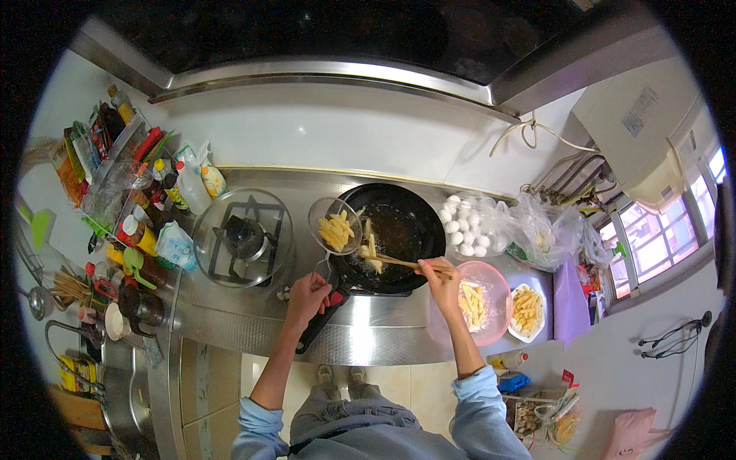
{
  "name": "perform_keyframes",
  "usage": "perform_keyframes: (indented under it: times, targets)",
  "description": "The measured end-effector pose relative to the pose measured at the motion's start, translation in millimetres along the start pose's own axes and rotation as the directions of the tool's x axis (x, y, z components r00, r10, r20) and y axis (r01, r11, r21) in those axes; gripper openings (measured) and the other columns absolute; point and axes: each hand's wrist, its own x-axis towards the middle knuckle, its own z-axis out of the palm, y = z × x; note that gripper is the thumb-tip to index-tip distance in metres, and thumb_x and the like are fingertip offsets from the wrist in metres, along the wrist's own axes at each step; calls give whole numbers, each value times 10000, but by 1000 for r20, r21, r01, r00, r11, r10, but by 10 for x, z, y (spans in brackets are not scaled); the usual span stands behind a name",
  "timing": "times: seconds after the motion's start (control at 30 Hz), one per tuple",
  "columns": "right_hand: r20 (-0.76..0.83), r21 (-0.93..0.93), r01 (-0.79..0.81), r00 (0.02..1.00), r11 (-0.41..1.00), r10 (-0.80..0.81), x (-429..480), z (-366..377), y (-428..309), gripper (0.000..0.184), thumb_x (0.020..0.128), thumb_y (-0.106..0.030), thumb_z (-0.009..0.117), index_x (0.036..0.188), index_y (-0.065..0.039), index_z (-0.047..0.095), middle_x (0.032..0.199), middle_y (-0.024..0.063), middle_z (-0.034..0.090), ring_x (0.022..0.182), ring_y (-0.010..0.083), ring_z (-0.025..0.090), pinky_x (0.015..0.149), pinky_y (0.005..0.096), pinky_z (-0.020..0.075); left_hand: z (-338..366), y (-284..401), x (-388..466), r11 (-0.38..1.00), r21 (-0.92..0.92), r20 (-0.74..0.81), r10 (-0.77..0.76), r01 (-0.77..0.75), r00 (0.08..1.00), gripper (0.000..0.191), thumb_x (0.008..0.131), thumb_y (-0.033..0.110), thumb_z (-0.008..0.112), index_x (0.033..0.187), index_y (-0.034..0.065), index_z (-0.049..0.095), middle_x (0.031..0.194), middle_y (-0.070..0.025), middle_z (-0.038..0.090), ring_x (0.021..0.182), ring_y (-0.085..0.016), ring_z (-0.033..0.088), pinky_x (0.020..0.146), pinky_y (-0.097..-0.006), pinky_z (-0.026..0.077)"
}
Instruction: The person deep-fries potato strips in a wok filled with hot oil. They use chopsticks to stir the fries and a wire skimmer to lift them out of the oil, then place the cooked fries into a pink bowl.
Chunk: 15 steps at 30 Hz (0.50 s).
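My left hand (310, 298) grips the wire handle of a mesh strainer (315, 208), whose bowl overlaps the left rim of a black wok (417, 230). Cut potato fries (336, 231) lie in the strainer. In my right hand (441, 283) is a pair of wooden chopsticks (402, 263), reaching over the wok from its lower right. Their tips meet a small bunch of fries (371, 253) at the wok's left side. Dark oil covers the wok's bottom, with bubbles around that bunch. The wok's black handle (317, 329) points toward me, below my left hand.
A glass lid (201, 261) covers the left burner. At right stand a pink bowl (503, 299) of floury fries, a white dish (537, 330) of fries and a bag of eggs (464, 225). Bottles (192, 190) crowd the left; a range hood (322, 70) hangs ahead.
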Motion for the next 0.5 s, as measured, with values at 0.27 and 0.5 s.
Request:
perform_keyframes:
  times: [0.27, 0.5]
  targets:
    - [-119, 291, -160, 972, 943, 202, -109, -167, 65, 203, 825, -93, 619, 760, 99, 610, 689, 116, 624, 628, 172, 631, 568, 235, 502, 10, -22, -6, 999, 36, -16, -17, 17, 1000, 110, 810, 61, 567, 744, -5, 509, 541, -63, 546, 384, -81, 463, 346, -218, 335]
    - [-185, 226, -133, 967, 965, 177, -132, -375, -112, 192, 838, -84, 595, 808, 106, 601, 718, 128, 620, 634, 192, 635, 587, 269, 527, 51, -27, -20, 998, 44, 2, -50, 50, 999, 112, 808, 61, 567, 745, -6, 502, 544, -65, 545, 389, -84, 464, 346, -222, 335]
